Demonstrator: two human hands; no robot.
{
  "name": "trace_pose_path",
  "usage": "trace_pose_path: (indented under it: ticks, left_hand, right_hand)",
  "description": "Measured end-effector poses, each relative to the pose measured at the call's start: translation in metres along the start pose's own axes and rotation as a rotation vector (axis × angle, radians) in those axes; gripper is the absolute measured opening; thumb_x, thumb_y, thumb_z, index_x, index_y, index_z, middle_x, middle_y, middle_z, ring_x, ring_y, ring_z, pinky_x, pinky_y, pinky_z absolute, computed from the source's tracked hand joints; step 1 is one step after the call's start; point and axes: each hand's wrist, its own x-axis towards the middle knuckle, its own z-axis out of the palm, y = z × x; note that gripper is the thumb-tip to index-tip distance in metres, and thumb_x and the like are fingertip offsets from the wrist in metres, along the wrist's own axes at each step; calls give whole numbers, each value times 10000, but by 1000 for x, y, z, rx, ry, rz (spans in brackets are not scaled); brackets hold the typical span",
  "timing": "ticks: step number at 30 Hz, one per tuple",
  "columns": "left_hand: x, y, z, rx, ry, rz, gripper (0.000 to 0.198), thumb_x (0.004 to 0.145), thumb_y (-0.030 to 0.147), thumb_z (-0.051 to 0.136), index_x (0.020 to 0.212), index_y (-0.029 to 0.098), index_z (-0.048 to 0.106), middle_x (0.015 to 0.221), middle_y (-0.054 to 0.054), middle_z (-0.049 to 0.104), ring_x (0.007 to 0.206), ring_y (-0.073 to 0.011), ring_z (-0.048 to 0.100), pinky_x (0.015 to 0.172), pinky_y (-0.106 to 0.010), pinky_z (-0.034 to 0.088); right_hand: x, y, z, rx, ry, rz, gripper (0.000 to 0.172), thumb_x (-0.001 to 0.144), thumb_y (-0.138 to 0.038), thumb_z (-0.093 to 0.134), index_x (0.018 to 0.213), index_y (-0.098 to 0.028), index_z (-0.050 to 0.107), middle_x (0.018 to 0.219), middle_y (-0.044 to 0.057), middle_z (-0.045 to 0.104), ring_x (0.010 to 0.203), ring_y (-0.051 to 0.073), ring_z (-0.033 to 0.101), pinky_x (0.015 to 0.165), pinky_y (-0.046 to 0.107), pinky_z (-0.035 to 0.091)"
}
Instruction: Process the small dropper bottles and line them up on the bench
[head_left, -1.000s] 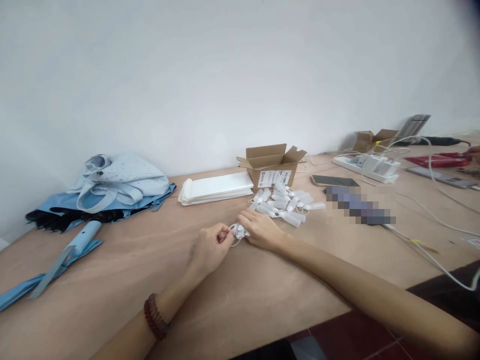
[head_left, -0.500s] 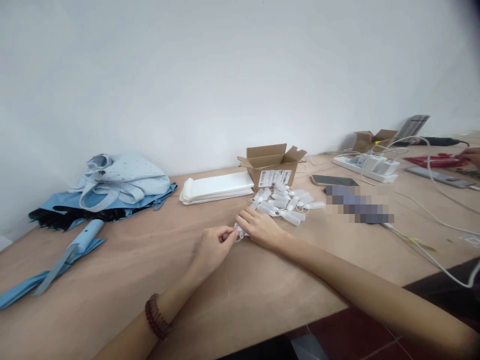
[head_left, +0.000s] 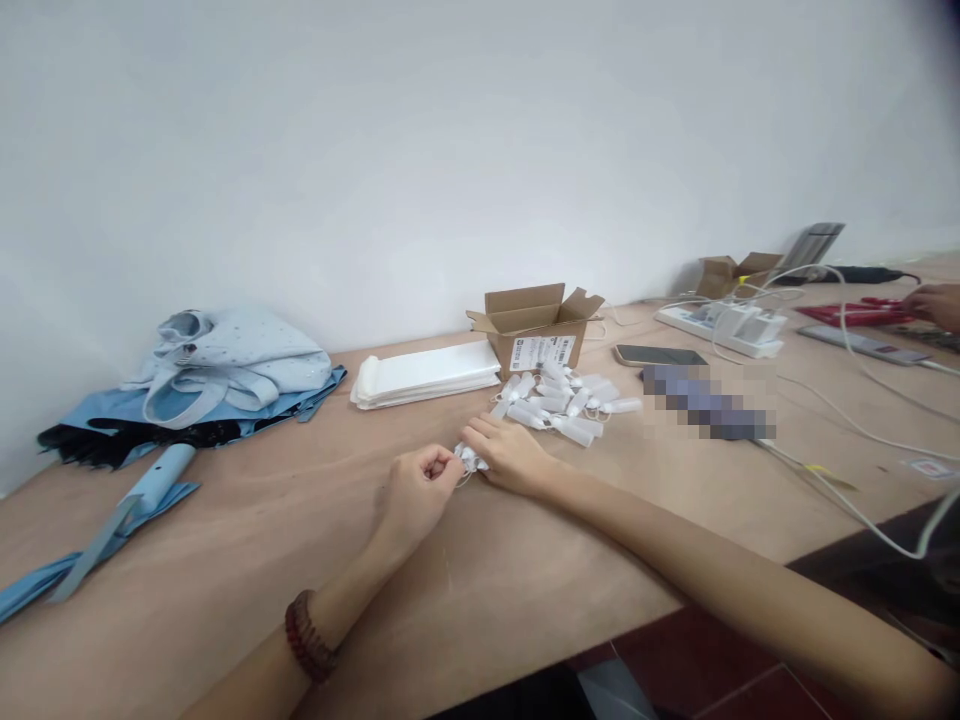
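Left hand (head_left: 420, 488) pinches the white clump (head_left: 471, 460) on the table (head_left: 570, 570), near the pile (head_left: 562, 405); right hand (head_left: 511, 456) covers it, can't tell if gripping; I'd pin with right, ease cords (head_left: 465, 483) gently, avoid snags.

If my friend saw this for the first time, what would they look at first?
Probably the left hand and right hand, close together at a small white bunch in the middle of the table. Just beyond them, a pile of pale little tubes lies in front of an open cardboard box. Over on the left, the spotted pale-blue cloth stands out too.
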Motion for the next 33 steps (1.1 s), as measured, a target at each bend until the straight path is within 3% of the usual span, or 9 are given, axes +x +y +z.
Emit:
trace_pose_path:
  ticks: [9,15,17,21,25,28,33]
  left_hand:
    - [-1,-2,-1,-21,38,-38,219,707,317,537,565,153,569,497,42,408,494,-93,359,478,-212,245]
    - [-4,-2,-4,-83,25,-26,276,768,360,528,599,148,580,513,42,407,478,-85,356,461,-207,242]
    - [-6,-3,-4,-35,17,51,286,806,397,525,698,156,632,509,51,390,464,-84,352,456,-205,251]
    - [-10,-6,1,215,84,376,228,846,328,520,943,177,661,487,65,381,444,-92,382,501,-211,325]
    - [-10,-11,3,438,85,616,232,900,267,447,941,175,656,611,-21,585,541,-131,540,566,-228,401]
    - [-9,-15,4,548,68,678,248,924,258,416,898,176,649,701,-66,644,639,-167,607,610,-245,441]
    - [-9,-16,3,621,60,687,263,940,247,395,855,170,632,684,-66,646,648,-178,628,605,-250,459]
  right_hand:
    - [2,-3,-3,23,-33,48,146,783,-102,503,912,-169,498,951,84,570,903,208,477,636,270,353]
    - [1,1,-3,108,-1,231,242,794,-129,528,1030,-152,477,1018,89,581,958,208,508,724,274,404]
    - [1,-1,-3,96,-15,275,256,798,-148,544,1044,-148,474,1037,95,580,963,215,516,732,280,416]
    - [2,-8,-6,-1,-56,262,155,837,-190,531,982,-153,490,1012,105,578,946,234,511,696,299,431]
    - [2,-14,-7,-104,-72,198,81,874,-170,476,951,-158,497,974,99,574,910,237,507,630,298,425]
    - [3,-15,-7,-158,-68,157,77,884,-160,451,940,-152,504,956,100,570,897,240,505,610,302,417]
    - [2,-12,-9,-148,-82,116,100,855,-156,471,949,-150,506,957,98,578,890,233,515,604,301,400]
